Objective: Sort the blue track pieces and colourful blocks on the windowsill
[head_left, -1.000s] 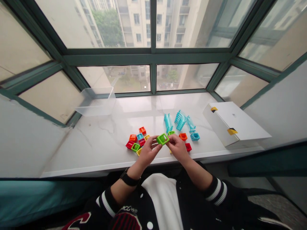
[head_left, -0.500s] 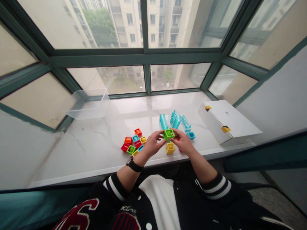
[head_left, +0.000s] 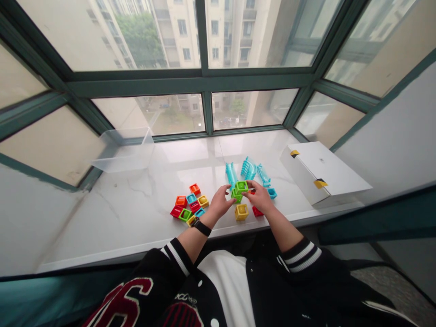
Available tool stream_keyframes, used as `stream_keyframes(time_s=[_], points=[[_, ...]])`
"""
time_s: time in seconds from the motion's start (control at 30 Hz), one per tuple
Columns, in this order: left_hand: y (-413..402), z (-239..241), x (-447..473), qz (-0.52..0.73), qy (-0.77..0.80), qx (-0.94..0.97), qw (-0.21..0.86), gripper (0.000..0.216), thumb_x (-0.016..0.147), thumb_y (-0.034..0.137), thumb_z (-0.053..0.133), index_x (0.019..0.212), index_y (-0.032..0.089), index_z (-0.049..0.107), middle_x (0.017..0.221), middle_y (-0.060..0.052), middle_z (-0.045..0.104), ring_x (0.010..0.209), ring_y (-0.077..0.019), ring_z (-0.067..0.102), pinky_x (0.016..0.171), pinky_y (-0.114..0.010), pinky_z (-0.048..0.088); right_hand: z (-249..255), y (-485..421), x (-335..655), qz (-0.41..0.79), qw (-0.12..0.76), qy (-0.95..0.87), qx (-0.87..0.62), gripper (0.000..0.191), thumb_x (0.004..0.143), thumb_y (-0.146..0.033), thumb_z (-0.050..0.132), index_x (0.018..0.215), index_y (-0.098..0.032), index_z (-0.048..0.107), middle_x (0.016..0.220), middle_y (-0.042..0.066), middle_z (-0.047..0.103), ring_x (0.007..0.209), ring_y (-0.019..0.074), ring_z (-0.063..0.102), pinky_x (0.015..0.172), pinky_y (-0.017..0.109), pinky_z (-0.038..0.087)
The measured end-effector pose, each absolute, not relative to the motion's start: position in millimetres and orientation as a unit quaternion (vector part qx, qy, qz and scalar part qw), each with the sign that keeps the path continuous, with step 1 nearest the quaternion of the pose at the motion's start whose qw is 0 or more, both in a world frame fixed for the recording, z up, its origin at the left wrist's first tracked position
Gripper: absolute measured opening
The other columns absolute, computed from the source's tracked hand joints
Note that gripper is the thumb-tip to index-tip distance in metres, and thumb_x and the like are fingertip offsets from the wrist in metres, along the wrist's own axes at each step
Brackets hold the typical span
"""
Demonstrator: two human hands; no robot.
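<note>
A green block (head_left: 241, 187) is being pinched between the left hand (head_left: 220, 204) and right hand (head_left: 260, 198); a yellow block (head_left: 241, 212) is lying just below on the bench (head_left: 143, 209).

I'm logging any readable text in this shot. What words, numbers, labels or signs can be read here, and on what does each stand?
"6": large red numeral, partly cut off, on the black jacket.
Small white lettering on the jacket front: too small and blurred to read.
White box: yellow-and-black corner tabs and a tiny dark mark, no legible text.
Toy blocks, the green block between both hands included: no text seen.
</note>
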State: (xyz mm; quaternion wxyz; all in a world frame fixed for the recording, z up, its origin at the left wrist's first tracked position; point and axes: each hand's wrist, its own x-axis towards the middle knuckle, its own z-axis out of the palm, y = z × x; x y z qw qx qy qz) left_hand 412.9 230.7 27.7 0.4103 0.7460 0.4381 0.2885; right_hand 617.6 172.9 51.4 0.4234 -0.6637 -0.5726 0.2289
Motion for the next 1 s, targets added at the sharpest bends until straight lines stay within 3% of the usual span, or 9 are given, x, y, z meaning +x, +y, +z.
stream_keyframes(time_s=[0.2, 0.3, 0.43, 0.7, 1.0], points=[[230.7, 21.8, 419.0, 0.301, 0.426, 0.729, 0.444, 0.073, 0.077, 0.014, 0.085, 0.143, 0.023, 0.056, 0.147, -0.013, 0.061, 0.094, -0.0191, 0.072, 0.082, -0.036, 0.061, 36.2, 181.6, 612.9, 0.195, 0.386, -0.59, -0.682, 0.048, 0.079, -0.027, 0.08, 0.126, -0.025, 0.07, 0.119, 0.007, 0.077, 0.106, 0.0266, 0.071, 0.094, 0.044, 0.057], [231.0, 18.3, 420.9, 0.303, 0.424, 0.723, 0.455, 0.065, 0.078, 0.011, 0.082, 0.139, 0.022, 0.059, 0.141, -0.013, 0.065, 0.096, -0.0201, 0.073, 0.077, -0.033, 0.061, 31.5, 183.0, 611.5, 0.191, 0.373, -0.596, -0.684, 0.049, 0.079, -0.026, 0.081, 0.126, -0.024, 0.07, 0.117, 0.007, 0.077, 0.105, 0.0265, 0.071, 0.098, 0.045, 0.055], [232.5, 14.9, 421.3, 0.305, 0.417, 0.722, 0.461, 0.052, 0.082, 0.006, 0.076, 0.13, 0.021, 0.064, 0.128, -0.011, 0.073, 0.096, -0.0198, 0.074, 0.084, -0.035, 0.062, 30.4, 183.1, 613.1, 0.191, 0.357, -0.609, -0.683, 0.05, 0.08, -0.026, 0.081, 0.129, -0.023, 0.069, 0.117, 0.008, 0.076, 0.105, 0.0265, 0.071, 0.098, 0.044, 0.055], [236.7, 13.0, 414.8, 0.299, 0.411, 0.738, 0.444, 0.046, 0.083, 0.012, 0.078, 0.126, 0.024, 0.067, 0.126, -0.006, 0.075, 0.099, -0.0208, 0.075, 0.084, -0.035, 0.063, 33.3, 186.0, 622.8, 0.182, 0.281, -0.659, -0.673, 0.052, 0.079, -0.022, 0.084, 0.129, -0.025, 0.068, 0.118, 0.008, 0.075, 0.112, 0.0279, 0.069, 0.1, 0.043, 0.053], [234.8, 12.5, 412.0, 0.3, 0.406, 0.739, 0.446, 0.044, 0.086, 0.019, 0.076, 0.127, 0.027, 0.066, 0.129, -0.006, 0.074, 0.096, -0.0209, 0.077, 0.086, -0.036, 0.062, 35.8, 186.2, 625.8, 0.159, 0.265, -0.686, -0.658, 0.051, 0.08, -0.023, 0.085, 0.128, -0.026, 0.068, 0.117, 0.008, 0.076, 0.112, 0.0294, 0.069, 0.099, 0.045, 0.053]])
